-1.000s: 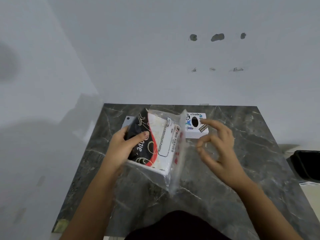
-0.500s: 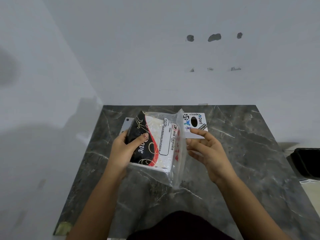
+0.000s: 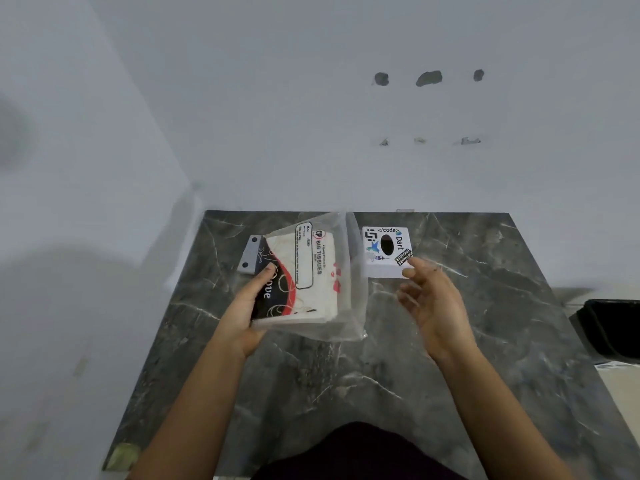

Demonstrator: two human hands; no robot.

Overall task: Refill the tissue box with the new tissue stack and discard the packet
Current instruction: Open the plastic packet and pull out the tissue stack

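Grey-black marble with pale veins makes the worktop (image 3: 450, 358), a slab pushed into the corner of two bare white walls (image 3: 311, 133); the back wall shows three dark holes and some chipped spots above the slab. Taking the small white cube tissue box with printed stickers and a dark oval slot (image 3: 386, 251) as the landmark: it stands at the back of the worktop, close to the wall. Well off to the box's right, beyond the slab's edge and lower, sits a black bin (image 3: 613, 327), a likely place for the wrapper.

Just left of the box, held above the worktop, is the clear plastic packet with black, red and cream print (image 3: 311, 282), the new tissue stack inside it. The left hand (image 3: 247, 306) holds the packet by its dark end, thumb on top and fingers beneath. The packet's loose clear end reaches towards the box. The right hand (image 3: 433, 306), in front of the box and beside that end, is empty, its fingers spread and lightly curled, touching nothing.

The step in hand looks like opening the packet; nothing is refilled yet. The next move probably calls for the right hand to pinch the slack film and tear or part it, while the left steadies the stack. A small grey plate with two holes (image 3: 250, 254) lies left of the packet.
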